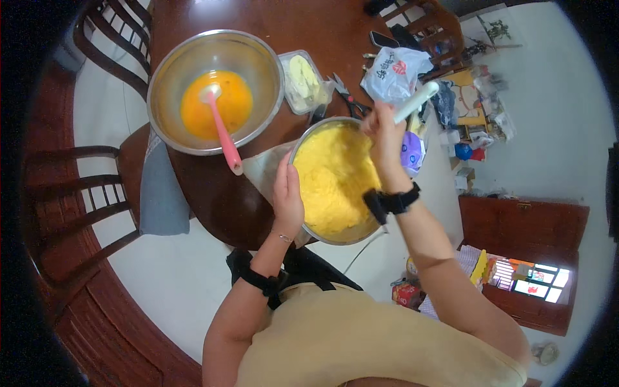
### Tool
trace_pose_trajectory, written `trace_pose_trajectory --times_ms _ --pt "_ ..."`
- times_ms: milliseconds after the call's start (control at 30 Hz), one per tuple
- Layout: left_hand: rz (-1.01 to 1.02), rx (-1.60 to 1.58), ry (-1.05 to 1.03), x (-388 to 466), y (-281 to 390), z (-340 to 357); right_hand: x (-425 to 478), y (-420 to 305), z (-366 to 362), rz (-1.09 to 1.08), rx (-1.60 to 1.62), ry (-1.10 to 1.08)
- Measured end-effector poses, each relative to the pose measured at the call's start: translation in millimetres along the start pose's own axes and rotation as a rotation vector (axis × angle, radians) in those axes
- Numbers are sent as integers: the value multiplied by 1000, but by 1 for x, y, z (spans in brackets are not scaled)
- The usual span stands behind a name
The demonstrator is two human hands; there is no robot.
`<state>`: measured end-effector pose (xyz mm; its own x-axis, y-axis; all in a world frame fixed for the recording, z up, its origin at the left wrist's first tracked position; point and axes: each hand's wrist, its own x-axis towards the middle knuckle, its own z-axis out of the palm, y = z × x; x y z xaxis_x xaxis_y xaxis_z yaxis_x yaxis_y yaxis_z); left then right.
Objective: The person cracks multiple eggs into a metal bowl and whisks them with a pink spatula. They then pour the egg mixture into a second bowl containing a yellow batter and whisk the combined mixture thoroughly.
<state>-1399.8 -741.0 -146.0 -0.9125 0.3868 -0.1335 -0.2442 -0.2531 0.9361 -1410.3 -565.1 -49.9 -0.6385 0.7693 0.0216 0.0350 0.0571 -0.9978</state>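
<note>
A metal bowl of thick yellow dough or batter stands before me at the table's edge, on a pale cloth. My left hand grips the bowl's left rim. Above the right rim, my right hand is closed round a pale-handled utensil, whose lower end is hidden by the hand and the bowl. To the left, a larger metal bowl contains orange liquid, seemingly beaten egg, with a pink-handled spatula resting in it and over its rim.
Behind the dough bowl are a clear plastic container with pale yellow contents, scissors, a white plastic bag and a phone. A purple package lies right of my right hand. Wooden chairs stand along the left side.
</note>
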Motion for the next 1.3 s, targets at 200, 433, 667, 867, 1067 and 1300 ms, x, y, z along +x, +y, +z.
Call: trace_pose_trajectory --times_ms 200,433,667,867,1067,1300 --pt "-55 -115 0 1 -1 -4 -44 17 -13 441 133 -335" --pt "-37 -25 10 1 6 -1 -11 14 19 5 -38 -167" --pt "10 58 -2 2 5 -1 -11 5 -21 137 -161 -195" --pt "-33 18 -9 3 1 -5 -57 21 9 377 134 -406" --pt "-10 -7 -31 1 11 0 2 11 -9 -43 -260 -156" --pt "0 -68 -23 4 -2 -6 -52 12 -23 444 -105 -374"
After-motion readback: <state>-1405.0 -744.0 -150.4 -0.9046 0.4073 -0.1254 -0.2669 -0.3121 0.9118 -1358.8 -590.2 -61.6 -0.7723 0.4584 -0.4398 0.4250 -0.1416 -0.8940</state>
